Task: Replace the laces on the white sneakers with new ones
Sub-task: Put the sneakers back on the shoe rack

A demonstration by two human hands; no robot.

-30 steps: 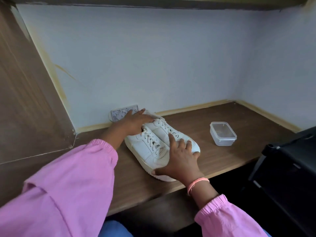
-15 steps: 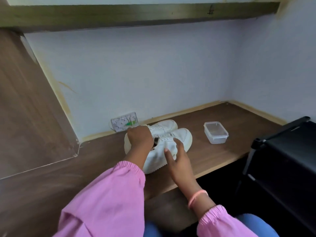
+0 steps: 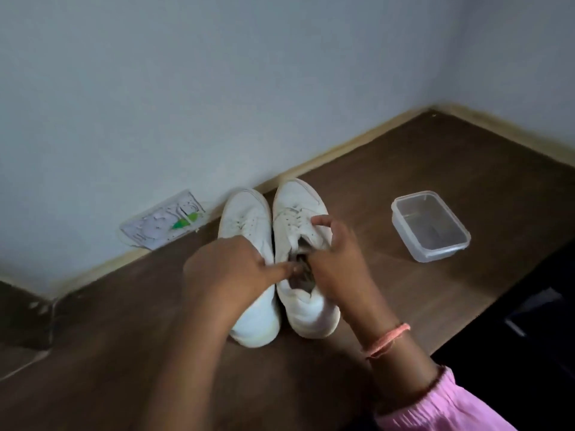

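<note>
So far I am only getting started, judging by how things are lying on the wooden desk (image 3: 404,306): both white sneakers (image 3: 273,259) are standing side by side on it, toes pointing toward the wall, heels toward me, and both are wearing their laces threaded through the eyelets. The left sneaker (image 3: 245,222) is sitting untouched as far as I can tell, though my left forearm is covering its heel half. I am working at the right sneaker (image 3: 298,209), at its opening. To the right of the pair, well apart, a clear plastic container (image 3: 431,228) is waiting empty, and I am guessing it is meant for the old laces. Leaning against the wall just left of the sneakers is a flat packet (image 3: 161,223) with a green mark on it, which I am taking to be the new laces, unopened as far as I can see. My left hand (image 3: 230,269) is reaching across with its fingers curled and one finger poking into the shoe's mouth; whether it is pinching anything I cannot tell through the blur. My right hand (image 3: 339,259) is curling around the collar and tongue of the right sneaker, gripping it. Nothing is unlaced yet, so I am judging that the whole job is remaining: pulling both old laces, threading both new ones.
</note>
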